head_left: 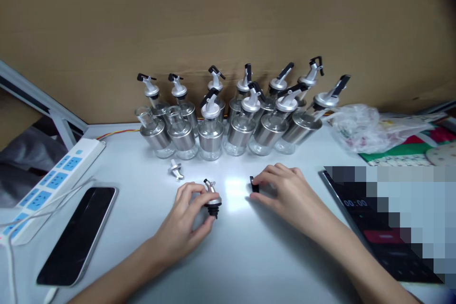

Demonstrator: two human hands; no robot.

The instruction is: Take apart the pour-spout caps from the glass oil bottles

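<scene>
Between thumb and fingers, my left hand (pixel 188 213) grips a silver pourer spout (pixel 213 202) with a black ribbed stopper at its lower end. To the right, my right hand (pixel 283 190) pinches a small black lever cap (pixel 254 184) just over the table. The two parts are apart. A loose silver spout piece (pixel 175 170) lies beyond my left hand. Behind both hands stand two rows of glass bottles with steel sleeves. Most carry pourers with black levers, while two at the front left, an open bottle (pixel 156 133) and its neighbour (pixel 181 134), have bare necks.
At the left lie a white power strip (pixel 93 148) with cables and a black phone (pixel 76 237). A tablet (pixel 356 218) showing a timer lies at the right, below a crumpled plastic bag (pixel 359 126). A cardboard wall (pixel 221 23) closes off the back.
</scene>
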